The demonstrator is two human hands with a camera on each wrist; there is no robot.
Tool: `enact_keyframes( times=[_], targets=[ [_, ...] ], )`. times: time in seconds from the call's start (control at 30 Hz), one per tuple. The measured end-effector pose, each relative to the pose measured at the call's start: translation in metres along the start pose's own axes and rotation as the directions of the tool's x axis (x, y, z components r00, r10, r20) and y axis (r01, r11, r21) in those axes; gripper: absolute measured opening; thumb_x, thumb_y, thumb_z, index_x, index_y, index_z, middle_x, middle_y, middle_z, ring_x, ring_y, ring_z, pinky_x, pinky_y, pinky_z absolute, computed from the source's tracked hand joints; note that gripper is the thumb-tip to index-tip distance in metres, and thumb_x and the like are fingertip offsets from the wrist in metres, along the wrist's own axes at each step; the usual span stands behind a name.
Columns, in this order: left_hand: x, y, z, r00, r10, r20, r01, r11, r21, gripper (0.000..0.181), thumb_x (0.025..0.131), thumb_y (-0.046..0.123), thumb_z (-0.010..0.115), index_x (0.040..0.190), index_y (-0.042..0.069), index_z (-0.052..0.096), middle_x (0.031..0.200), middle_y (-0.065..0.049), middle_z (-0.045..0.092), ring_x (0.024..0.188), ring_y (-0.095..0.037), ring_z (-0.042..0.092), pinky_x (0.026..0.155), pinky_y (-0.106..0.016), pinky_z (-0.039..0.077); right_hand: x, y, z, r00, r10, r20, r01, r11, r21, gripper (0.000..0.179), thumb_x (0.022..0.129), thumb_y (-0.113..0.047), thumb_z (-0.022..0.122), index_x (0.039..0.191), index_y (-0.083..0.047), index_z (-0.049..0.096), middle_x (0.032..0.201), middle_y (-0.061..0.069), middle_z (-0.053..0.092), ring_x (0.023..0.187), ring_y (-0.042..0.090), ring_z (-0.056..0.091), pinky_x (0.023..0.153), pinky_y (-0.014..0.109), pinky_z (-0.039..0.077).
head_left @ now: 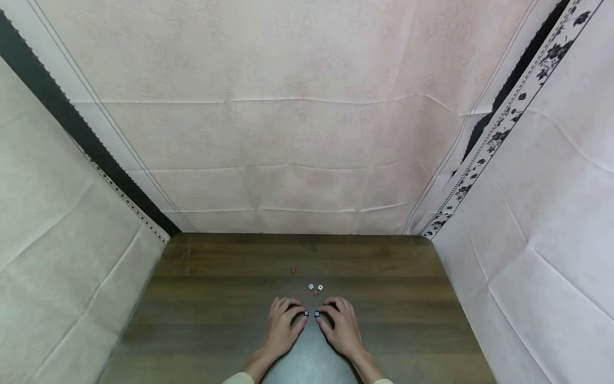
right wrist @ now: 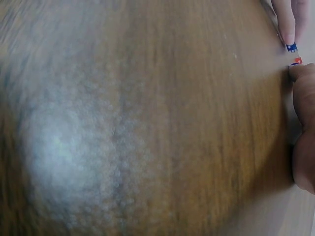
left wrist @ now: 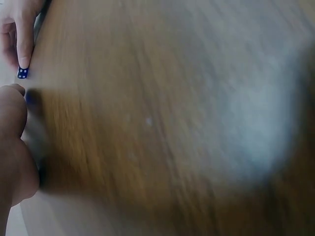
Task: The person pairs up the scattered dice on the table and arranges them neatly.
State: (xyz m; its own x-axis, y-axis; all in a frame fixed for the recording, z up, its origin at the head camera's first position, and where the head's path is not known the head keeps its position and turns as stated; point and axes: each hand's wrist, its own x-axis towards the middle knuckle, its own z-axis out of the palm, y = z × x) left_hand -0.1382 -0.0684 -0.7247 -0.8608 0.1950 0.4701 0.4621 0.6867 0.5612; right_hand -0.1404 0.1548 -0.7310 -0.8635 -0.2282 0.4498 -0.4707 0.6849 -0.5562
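Note:
Two blue dice with white pips sit side by side with a small gap, close over the wooden table [head_left: 216, 320] in the head view. My left hand [head_left: 282, 326] pinches the left blue die [head_left: 306, 313] between thumb and fingertips. Mirroring it, the right hand [head_left: 341, 328] pinches the right blue die [head_left: 317, 314]. In the left wrist view, a fingertip of the right hand [left wrist: 22, 34] lies against its die [left wrist: 22, 73]. Fingers of the left hand [right wrist: 284, 19] touch the other die [right wrist: 292, 48] in the right wrist view.
Just beyond the hands lie two white dice, one left [head_left: 310, 286] and one right [head_left: 320, 287], with a red die [head_left: 315, 293] in front of them. Another red die [head_left: 293, 270] lies farther back. Pale cloth [head_left: 297, 133] hangs behind the table and along both sides.

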Motion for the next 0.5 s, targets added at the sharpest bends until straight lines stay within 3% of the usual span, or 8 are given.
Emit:
enact_keyframes(
  times=[0.5],
  targets=[
    [0.002, 0.008, 0.013, 0.999, -0.034, 0.021, 0.034, 0.999, 0.021, 0.015, 0.092, 0.018, 0.095, 0.105, 0.016, 0.088, 0.12, -0.005, 0.078, 0.124, -0.034, 0.068, 0.119, -0.081, 0.042, 0.001, 0.0, -0.001, 1.0, 0.006, 0.006, -0.006, 1.0, -0.011, 0.018, 0.094, -0.021, 0.094, 0.11, -0.019, 0.085, 0.125, 0.008, 0.075, 0.125, 0.036, 0.067, 0.112, 0.065, 0.048]
  ],
)
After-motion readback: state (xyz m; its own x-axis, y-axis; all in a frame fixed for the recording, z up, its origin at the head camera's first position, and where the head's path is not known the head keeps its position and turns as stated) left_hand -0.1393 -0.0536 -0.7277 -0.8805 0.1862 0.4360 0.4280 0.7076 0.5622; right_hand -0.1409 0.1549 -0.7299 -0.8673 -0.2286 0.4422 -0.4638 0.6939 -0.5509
